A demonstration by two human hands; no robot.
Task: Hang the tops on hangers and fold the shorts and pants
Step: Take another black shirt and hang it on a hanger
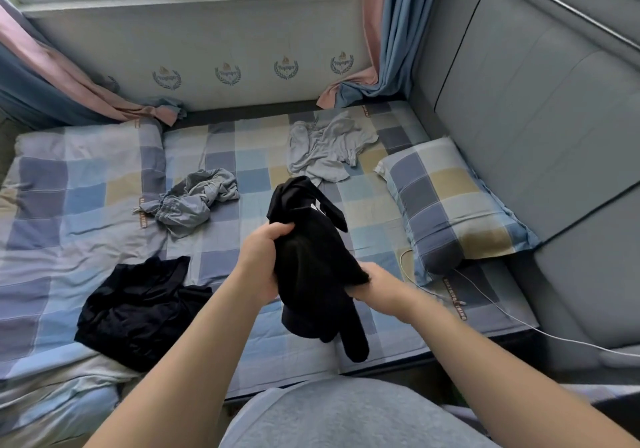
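Grey-clad torso (pixel 346 416) in foreground. Above the bed (pixel 242 157), 2 hands hold a bunched black garment (pixel 311 267) aloft: left hand (pixel 259 264) clenches its upper part, right hand (pixel 377 285) grips its lower right edge. Long axis runs near-to-far, loose end hanging toward the person. Probably light, limp and sturdy; best grasped at a hem or waistband. Beyond lie blue-grey shorts (pixel 194 202) and a pale top (pixel 325 150).

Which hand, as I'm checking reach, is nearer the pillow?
Right. The right hand is just left of the pillow; the left hand is farther left, across the garment.
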